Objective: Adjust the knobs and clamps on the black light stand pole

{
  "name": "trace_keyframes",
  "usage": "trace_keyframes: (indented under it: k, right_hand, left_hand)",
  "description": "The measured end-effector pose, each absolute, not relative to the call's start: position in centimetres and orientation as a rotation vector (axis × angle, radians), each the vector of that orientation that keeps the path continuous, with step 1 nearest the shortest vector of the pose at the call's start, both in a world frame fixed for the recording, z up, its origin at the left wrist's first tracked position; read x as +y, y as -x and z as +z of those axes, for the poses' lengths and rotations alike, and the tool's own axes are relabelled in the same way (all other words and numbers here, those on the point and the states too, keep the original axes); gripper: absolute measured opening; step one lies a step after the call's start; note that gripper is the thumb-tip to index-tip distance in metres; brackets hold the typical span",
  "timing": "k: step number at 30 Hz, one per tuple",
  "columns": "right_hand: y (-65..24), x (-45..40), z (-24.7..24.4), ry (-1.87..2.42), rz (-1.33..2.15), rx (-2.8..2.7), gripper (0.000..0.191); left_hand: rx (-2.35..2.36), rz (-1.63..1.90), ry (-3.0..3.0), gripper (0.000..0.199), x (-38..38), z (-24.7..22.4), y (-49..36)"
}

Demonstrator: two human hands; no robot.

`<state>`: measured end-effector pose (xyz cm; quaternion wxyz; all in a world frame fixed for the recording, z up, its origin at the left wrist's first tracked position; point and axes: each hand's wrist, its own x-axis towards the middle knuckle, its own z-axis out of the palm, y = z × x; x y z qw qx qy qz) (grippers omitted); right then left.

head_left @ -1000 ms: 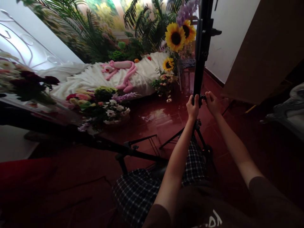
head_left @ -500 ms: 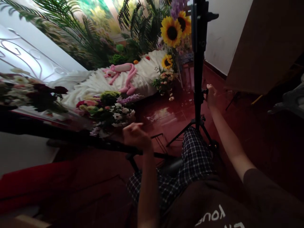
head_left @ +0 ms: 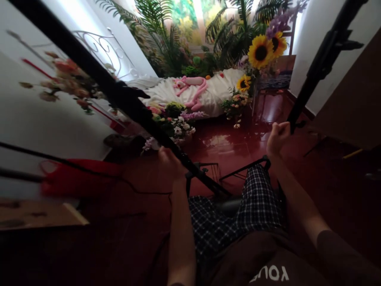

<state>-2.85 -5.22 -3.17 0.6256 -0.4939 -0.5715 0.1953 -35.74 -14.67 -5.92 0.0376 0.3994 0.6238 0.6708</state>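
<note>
My left hand (head_left: 172, 162) is at the lower part of a black tripod stand (head_left: 135, 107) that slants from the upper left down to the floor between my legs. Its fingers are closed against the pole, somewhat blurred. On the other side, my right hand (head_left: 278, 139) is closed around the lower pole of a second black tripod stand (head_left: 315, 63), which leans toward the upper right. A small knob sticks out beside that hand. The second stand's legs spread by my knee, partly hidden by my forearm and leg.
Ahead, a pink plush toy (head_left: 193, 85) lies on white draped cloth (head_left: 217, 95). Flower bunches (head_left: 181, 125) and tall sunflowers (head_left: 261, 51) stand around it. A red bag (head_left: 83, 176), a cable (head_left: 131, 186) and a wooden board (head_left: 41, 214) are at left; a dark panel (head_left: 351, 95) is at right.
The left stand has swung up from nearly flat to a steep slant. The right stand has tipped from upright toward the right. My view has turned left.
</note>
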Motion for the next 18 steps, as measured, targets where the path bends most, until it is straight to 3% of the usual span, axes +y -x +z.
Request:
trace_keyframes:
  k: [5, 15, 18]
  right_hand:
    - [11.2, -7.6, -2.4, 1.037, 0.440, -1.325, 0.034]
    - [22.8, -8.2, -3.8, 1.022, 1.248, -1.778, 0.044]
    - [23.8, -8.9, -4.9, 1.026, 1.300, -1.851, 0.050]
  left_hand:
    - [1.656, 2.090, -1.147, 0.068, -13.8, -6.9, 35.7]
    - [1.280, 2.101, -1.007, 0.072, -12.7, -8.0, 36.4]
    - [1.301, 2.131, -0.973, 0.071, -12.6, -8.0, 36.2]
